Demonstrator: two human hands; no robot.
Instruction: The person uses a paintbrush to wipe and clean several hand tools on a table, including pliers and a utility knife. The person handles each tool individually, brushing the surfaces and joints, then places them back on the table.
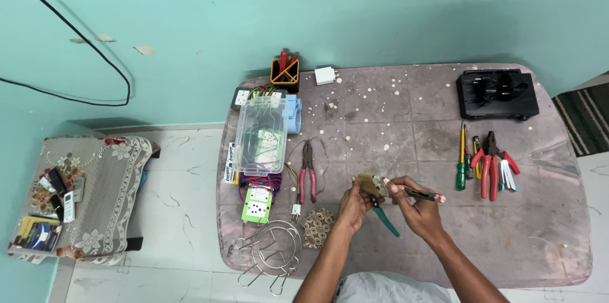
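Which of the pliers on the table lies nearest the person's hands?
The pink-handled pliers left of the left hand, lying alone. The red-handled pliers sit farther off to the right, among the screwdrivers.

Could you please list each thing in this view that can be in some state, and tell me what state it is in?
Left hand: closed on a small tan part.
Right hand: gripping a thin tool.
Clear plastic box: lid on, wires inside.
Pink-handled pliers: lying flat, untouched.
Red-handled pliers: lying flat, handles spread.
White charger: unplugged, on the table.
Screwdriver holder: upright, tools standing in it.
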